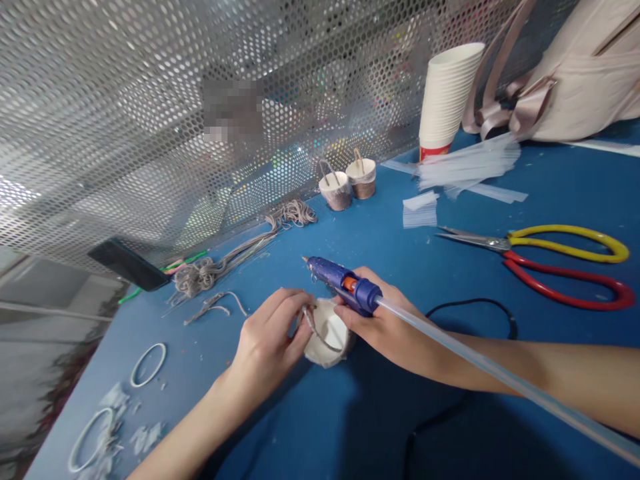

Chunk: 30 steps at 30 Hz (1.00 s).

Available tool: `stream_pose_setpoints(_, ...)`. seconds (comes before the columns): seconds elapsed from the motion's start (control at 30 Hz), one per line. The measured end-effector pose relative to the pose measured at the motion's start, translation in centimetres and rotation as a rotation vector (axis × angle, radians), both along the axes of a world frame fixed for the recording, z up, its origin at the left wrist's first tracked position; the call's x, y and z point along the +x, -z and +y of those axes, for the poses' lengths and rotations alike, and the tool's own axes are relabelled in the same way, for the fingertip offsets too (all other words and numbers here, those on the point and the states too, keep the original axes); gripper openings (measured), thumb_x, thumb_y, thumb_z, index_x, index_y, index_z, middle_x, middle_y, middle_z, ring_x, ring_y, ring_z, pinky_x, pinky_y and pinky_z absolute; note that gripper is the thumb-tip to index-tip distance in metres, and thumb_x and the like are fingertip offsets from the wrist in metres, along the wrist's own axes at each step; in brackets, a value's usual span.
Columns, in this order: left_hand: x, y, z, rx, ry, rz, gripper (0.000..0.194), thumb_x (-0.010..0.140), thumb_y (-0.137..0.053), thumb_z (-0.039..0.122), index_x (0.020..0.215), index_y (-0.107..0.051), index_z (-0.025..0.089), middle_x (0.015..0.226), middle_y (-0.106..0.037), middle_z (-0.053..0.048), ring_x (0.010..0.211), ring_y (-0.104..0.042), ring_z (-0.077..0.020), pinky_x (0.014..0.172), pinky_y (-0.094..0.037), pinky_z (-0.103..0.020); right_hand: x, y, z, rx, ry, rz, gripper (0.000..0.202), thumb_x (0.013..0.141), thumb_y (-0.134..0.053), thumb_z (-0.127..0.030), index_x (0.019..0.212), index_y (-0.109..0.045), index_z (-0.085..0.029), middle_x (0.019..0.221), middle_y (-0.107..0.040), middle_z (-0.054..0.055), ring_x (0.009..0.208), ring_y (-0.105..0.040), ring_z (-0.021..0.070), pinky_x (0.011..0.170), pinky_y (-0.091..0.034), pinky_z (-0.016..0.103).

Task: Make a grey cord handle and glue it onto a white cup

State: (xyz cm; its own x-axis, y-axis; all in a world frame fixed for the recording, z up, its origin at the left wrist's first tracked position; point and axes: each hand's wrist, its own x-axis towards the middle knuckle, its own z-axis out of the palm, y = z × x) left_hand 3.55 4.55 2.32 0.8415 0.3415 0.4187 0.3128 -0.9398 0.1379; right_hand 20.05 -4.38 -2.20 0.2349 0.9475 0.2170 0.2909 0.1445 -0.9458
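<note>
My right hand [383, 323] is wrapped round a dark blue hot glue gun [333, 277], its nozzle pointing left and a long clear glue stick [450, 343] running out of its back. Below the gun is a small white paper cup [327, 357] with a covered outer side, its open mouth facing me. A grey cord [320, 339] arches across that mouth. My left hand [277, 327] pinches the cord's left end at the cup's rim. The fingertips of my right hand are close to the cup's right rim; whether they touch it is hidden.
Two finished-looking cups with cord handles [347, 183] stand by the perforated metal screen [150, 133]. Red-and-yellow scissors [530, 250], stacked paper cups [447, 100], translucent strips [470, 167] and a bag [575, 87] are rightward. Cord bundles [200, 277], a phone [130, 265] and rings [149, 365] lie left.
</note>
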Motion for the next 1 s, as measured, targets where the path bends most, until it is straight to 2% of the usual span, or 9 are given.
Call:
stream_pose_setpoints(0.23,-0.29,0.26,0.2,0.034,-0.035,0.002,0.012,0.085,-0.051,0.012,0.092,-0.06,0.016,0.078,-0.069,-0.005,0.066,-0.065,-0.0115,0.06,-0.051,-0.019,-0.1,0.15,-0.04,0.013,-0.001,0.005,0.012,0.085,-0.053,-0.024,0.095,-0.049,-0.02,0.084,-0.064,0.002,0.075,-0.062,0.0163,0.07,-0.049,0.03)
stream_pose_setpoints(0.4,-0.41,0.5,0.3,0.006,-0.067,-0.037,0.018,0.085,-0.052,0.013,0.101,-0.06,0.015,0.077,-0.07,-0.003,0.063,-0.065,-0.0108,0.059,-0.051,-0.019,-0.06,-0.08,0.07,-0.011,0.014,0.007,0.01,0.084,-0.053,-0.025,0.091,-0.048,-0.02,0.079,-0.063,0.001,0.071,-0.062,0.017,0.068,-0.049,0.031)
stream_pose_setpoints(0.63,-0.25,0.18,0.55,-0.192,-0.115,-0.077,0.017,0.082,-0.056,0.019,0.097,-0.063,0.017,0.079,-0.072,-0.003,0.064,-0.067,-0.0129,0.06,-0.054,-0.022,-0.02,0.04,0.04,-0.031,0.019,-0.011,0.011,0.084,-0.054,-0.025,0.093,-0.049,-0.021,0.079,-0.063,0.001,0.072,-0.063,0.0172,0.067,-0.048,0.03)
stream_pose_setpoints(0.83,-0.2,-0.2,0.59,-0.34,-0.122,-0.084,0.022,0.076,-0.055,0.013,0.096,-0.063,0.017,0.084,-0.072,-0.005,0.07,-0.068,-0.0146,0.065,-0.056,-0.025,-0.02,-0.05,0.05,-0.029,0.025,0.003,0.01,0.084,-0.053,-0.024,0.092,-0.048,-0.021,0.079,-0.063,0.001,0.071,-0.062,0.0174,0.068,-0.048,0.031)
stream_pose_setpoints(1.0,-0.06,-0.22,0.71,-0.495,-0.168,-0.1,0.018,0.075,-0.054,0.013,0.09,-0.064,0.016,0.08,-0.071,-0.004,0.068,-0.067,-0.0142,0.062,-0.055,-0.023,0.06,-0.25,0.23,-0.062,0.029,0.023,0.009,0.083,-0.054,-0.026,0.09,-0.049,-0.021,0.077,-0.063,0.0,0.068,-0.06,0.0168,0.065,-0.047,0.029)
